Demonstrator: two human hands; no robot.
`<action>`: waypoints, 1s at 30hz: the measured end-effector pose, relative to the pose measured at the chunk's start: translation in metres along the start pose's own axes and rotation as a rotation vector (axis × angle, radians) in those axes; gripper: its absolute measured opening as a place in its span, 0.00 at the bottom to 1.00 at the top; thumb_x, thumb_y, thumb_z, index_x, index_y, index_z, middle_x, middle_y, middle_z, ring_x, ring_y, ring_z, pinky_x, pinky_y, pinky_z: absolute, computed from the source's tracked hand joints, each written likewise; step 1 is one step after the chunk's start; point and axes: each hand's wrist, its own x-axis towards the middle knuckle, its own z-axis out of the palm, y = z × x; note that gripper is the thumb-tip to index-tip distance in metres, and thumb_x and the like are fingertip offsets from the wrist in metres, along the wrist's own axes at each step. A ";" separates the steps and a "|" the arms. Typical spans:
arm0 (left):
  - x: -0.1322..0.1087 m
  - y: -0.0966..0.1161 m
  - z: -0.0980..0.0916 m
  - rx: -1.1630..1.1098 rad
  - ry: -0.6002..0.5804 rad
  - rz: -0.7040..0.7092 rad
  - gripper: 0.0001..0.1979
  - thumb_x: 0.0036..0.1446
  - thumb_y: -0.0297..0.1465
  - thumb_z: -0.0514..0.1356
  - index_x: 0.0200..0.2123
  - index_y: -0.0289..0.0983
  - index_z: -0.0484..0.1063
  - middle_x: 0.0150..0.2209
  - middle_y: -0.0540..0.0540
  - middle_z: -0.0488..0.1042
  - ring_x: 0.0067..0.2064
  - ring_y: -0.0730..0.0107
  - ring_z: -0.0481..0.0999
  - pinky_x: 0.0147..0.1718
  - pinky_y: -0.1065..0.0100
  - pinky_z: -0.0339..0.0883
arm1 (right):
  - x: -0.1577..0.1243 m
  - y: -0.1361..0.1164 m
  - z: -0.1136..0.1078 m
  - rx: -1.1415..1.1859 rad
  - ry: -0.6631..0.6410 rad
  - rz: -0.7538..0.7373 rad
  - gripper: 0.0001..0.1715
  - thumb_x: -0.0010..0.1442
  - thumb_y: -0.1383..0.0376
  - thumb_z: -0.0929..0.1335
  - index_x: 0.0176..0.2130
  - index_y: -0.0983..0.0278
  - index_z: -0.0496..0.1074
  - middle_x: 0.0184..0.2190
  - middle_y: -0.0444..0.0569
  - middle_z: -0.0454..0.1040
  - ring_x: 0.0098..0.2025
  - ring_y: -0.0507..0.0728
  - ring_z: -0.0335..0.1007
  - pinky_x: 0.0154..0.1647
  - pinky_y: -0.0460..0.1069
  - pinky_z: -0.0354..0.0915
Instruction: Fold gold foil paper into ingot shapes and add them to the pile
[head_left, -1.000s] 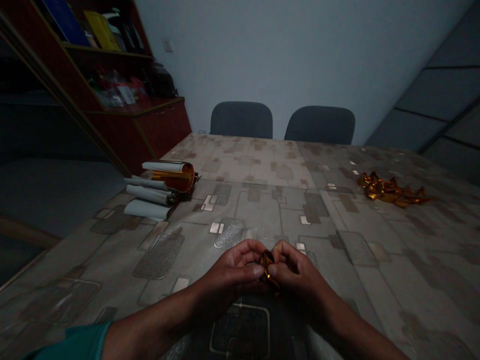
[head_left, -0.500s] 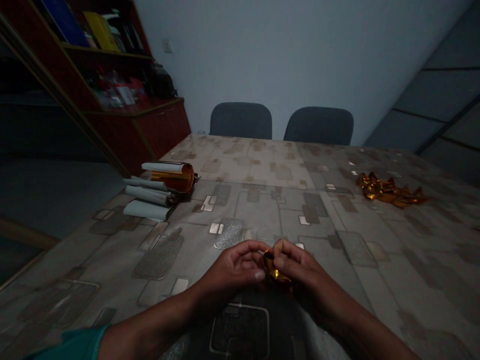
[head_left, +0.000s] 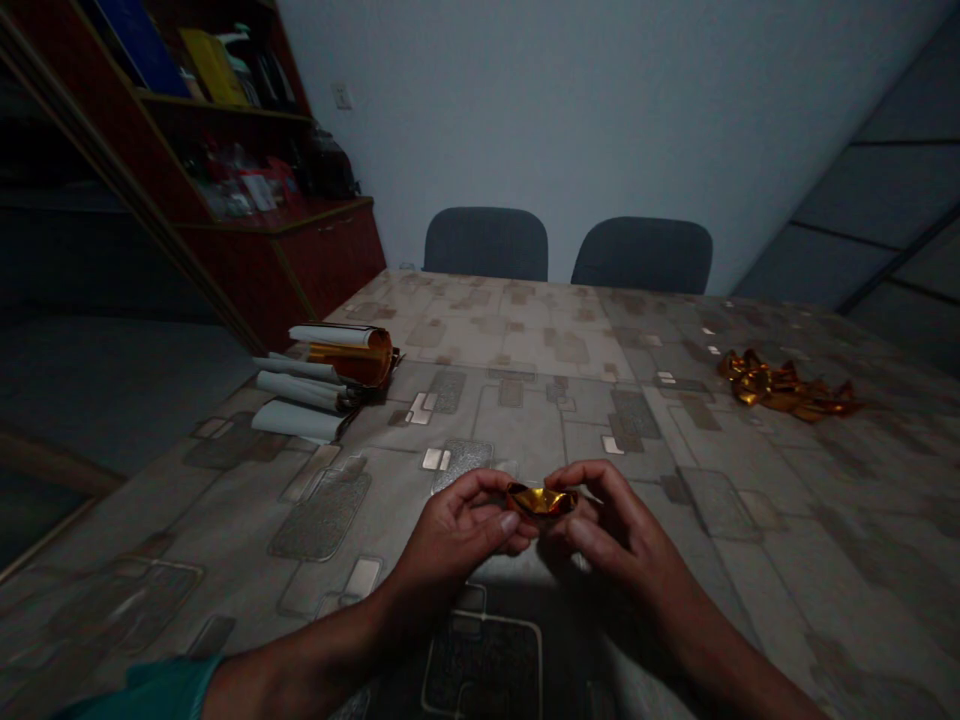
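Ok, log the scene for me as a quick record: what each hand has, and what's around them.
Held item: folded gold foil piece, boat-shaped
Left hand: pinches the foil's left end
Right hand: fingers on the foil's right end
Nearby left: gold-lined roll beside white rolled sheets
Nearby right: heap of gold foil pieces
Surface: patterned table cover
Background: two dark chairs, red wooden shelf unit

Got a little shiny gold folded-foil boat shape [head_left: 541, 500] here, pointy at both ends with a shallow crinkled dip along the middle, sitting level and pinched end to end between the left hand [head_left: 457, 530] and right hand [head_left: 611, 525].
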 end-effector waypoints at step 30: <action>-0.013 0.012 0.011 0.151 0.063 0.107 0.11 0.51 0.25 0.69 0.38 0.37 0.73 0.45 0.44 0.80 0.47 0.63 0.80 0.47 0.66 0.72 | -0.004 -0.007 -0.002 -0.476 0.070 -0.193 0.09 0.61 0.63 0.69 0.44 0.60 0.69 0.37 0.49 0.77 0.36 0.57 0.74 0.37 0.51 0.69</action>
